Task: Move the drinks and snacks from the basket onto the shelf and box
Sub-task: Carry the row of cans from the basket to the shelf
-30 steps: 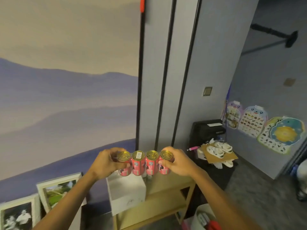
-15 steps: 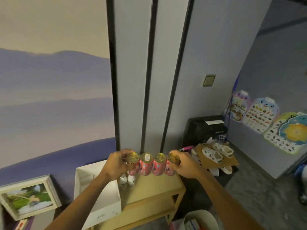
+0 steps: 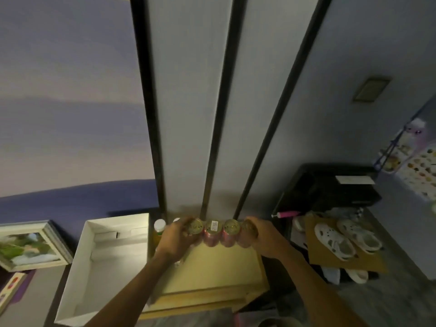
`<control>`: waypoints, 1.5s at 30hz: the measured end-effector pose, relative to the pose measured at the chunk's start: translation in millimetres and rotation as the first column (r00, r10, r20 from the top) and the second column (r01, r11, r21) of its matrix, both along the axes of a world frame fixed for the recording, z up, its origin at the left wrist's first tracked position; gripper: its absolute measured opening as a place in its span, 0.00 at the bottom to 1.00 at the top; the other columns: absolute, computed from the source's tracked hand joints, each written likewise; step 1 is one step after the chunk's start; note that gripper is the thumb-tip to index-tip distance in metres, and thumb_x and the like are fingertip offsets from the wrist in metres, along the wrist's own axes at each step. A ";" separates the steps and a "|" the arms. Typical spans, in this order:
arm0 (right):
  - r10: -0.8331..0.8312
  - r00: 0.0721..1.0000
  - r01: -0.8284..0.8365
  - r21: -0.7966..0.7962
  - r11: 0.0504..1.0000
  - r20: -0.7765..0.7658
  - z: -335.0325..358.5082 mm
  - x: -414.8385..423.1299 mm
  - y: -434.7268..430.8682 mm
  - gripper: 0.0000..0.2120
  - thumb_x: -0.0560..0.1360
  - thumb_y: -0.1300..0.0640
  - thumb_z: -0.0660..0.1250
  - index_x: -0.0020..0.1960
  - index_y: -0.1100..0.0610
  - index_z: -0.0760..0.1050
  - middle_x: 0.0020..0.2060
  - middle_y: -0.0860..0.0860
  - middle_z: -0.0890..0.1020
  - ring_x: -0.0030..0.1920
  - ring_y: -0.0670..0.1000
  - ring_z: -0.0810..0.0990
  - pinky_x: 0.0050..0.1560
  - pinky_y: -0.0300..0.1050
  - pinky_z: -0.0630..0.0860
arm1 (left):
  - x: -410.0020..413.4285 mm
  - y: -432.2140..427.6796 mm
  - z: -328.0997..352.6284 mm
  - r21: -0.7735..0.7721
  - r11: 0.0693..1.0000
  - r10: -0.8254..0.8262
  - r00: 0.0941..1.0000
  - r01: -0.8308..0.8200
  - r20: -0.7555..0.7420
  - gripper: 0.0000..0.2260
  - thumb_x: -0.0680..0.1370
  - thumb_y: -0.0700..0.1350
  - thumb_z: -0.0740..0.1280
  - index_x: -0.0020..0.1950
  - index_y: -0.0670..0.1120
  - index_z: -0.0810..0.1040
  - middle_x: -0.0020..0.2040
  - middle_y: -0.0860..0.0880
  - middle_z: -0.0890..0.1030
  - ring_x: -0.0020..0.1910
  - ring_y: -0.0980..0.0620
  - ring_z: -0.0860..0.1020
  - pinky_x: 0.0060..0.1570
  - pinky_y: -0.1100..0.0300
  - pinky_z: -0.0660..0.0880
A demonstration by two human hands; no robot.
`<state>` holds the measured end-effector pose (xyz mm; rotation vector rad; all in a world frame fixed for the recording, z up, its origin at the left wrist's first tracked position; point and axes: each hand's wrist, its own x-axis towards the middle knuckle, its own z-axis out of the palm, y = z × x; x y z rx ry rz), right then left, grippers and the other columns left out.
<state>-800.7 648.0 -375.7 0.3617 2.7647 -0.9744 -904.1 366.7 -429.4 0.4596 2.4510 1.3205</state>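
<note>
A row of several pink drink cans (image 3: 218, 233) with gold lids is held side by side between my two hands. My left hand (image 3: 175, 239) grips the left end and my right hand (image 3: 263, 237) grips the right end. The row hangs just above the back of the yellow wooden shelf (image 3: 212, 272), close to the wall. An open white box (image 3: 103, 263) stands left of the shelf, touching it. A bottle with a white cap (image 3: 159, 228) stands at the shelf's back left corner, partly hidden by my left hand. The basket is barely in view at the bottom edge.
A framed picture (image 3: 30, 244) leans against the wall at far left. A black cabinet (image 3: 330, 187) stands to the right, with white clogs (image 3: 346, 239) on cardboard in front of it. Black vertical strips run down the wall behind the shelf.
My head has tilted down and moved closer, so shelf and box look larger. Both hands have carried the cans down and toward the wall, over the shelf's back.
</note>
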 end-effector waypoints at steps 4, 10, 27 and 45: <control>0.025 0.999 -0.024 -0.022 0.999 0.044 -73.5 -34.4 28.2 0.20 0.80 0.58 0.74 0.71 0.53 0.76 0.60 0.48 0.83 0.61 0.46 0.82 0.66 0.51 0.81 | -11.0 33.3 -67.0 -0.053 0.994 0.097 0.995 -0.098 -0.014 0.27 0.76 0.47 0.78 0.74 0.53 0.74 0.59 0.56 0.83 0.55 0.58 0.80 0.53 0.67 0.75; 0.052 0.994 -0.049 -0.025 0.998 0.095 -172.9 -77.2 56.6 0.26 0.81 0.52 0.74 0.76 0.53 0.72 0.63 0.52 0.82 0.64 0.51 0.81 0.68 0.55 0.79 | -34.4 68.6 -146.8 -0.187 0.972 0.142 0.990 -0.144 -0.023 0.26 0.81 0.43 0.73 0.78 0.48 0.69 0.65 0.45 0.83 0.62 0.44 0.82 0.60 0.51 0.80; 0.013 0.994 -0.011 -0.017 1.000 0.112 -275.3 -94.0 52.0 0.36 0.83 0.49 0.71 0.85 0.52 0.59 0.79 0.54 0.71 0.78 0.56 0.70 0.74 0.52 0.72 | -37.1 86.9 -225.4 -0.396 0.897 0.178 0.981 -0.194 -0.078 0.29 0.82 0.41 0.70 0.82 0.40 0.63 0.78 0.40 0.68 0.77 0.39 0.69 0.69 0.46 0.73; 0.066 0.976 -0.030 0.174 0.984 -0.208 -26.7 -81.4 63.8 0.49 0.76 0.24 0.63 0.87 0.42 0.47 0.86 0.40 0.48 0.85 0.48 0.51 0.79 0.58 0.61 | -61.9 63.1 7.0 -0.376 0.926 -0.168 0.929 0.034 -0.329 0.40 0.78 0.77 0.51 0.86 0.59 0.53 0.86 0.58 0.51 0.85 0.57 0.42 0.81 0.47 0.49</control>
